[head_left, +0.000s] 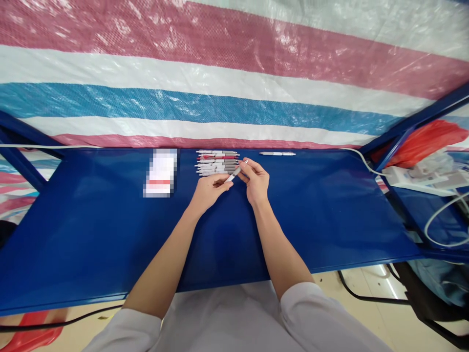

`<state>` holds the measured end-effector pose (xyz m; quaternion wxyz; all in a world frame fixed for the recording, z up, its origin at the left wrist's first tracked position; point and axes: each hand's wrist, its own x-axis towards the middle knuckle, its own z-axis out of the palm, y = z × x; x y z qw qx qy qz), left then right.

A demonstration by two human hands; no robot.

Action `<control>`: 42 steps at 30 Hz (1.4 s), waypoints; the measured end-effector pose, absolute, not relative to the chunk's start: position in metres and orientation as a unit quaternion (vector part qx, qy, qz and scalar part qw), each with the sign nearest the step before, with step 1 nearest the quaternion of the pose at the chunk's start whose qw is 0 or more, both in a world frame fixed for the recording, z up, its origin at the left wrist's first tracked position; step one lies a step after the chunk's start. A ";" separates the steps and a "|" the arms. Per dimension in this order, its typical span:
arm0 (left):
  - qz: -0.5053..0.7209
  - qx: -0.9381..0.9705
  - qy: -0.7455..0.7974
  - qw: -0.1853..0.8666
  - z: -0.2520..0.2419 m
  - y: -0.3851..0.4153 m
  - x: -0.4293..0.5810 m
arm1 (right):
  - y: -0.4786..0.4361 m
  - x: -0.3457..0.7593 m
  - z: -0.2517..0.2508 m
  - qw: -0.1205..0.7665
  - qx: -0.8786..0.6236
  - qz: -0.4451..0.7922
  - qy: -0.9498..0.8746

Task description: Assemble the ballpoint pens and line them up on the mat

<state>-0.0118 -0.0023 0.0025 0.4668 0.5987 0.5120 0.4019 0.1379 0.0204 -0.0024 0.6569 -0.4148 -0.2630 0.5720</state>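
Note:
Between my two hands a white and grey pen (235, 174) is held at a slant, its tip end up to the right. My left hand (210, 191) pinches the lower white end. The fingers of my right hand (257, 181) close round the upper end near the tip. Just beyond my hands lies a row of several pens (216, 163), mostly white with grey grips, one of them with red parts. A single white and grey pen (277, 153) rests apart, to the right near the back edge.
All this lies on a blue table (322, 220). A blurred-out white item (160, 173) is at the left. Behind hangs a striped plastic sheet (205, 105). At the right are a white power strip (421, 181), a cable (427, 225) and a red plastic bag (427, 146).

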 end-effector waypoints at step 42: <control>0.365 0.596 0.481 0.529 0.005 -0.005 -0.013 | 0.019 0.144 0.000 0.638 -0.372 0.614 -0.280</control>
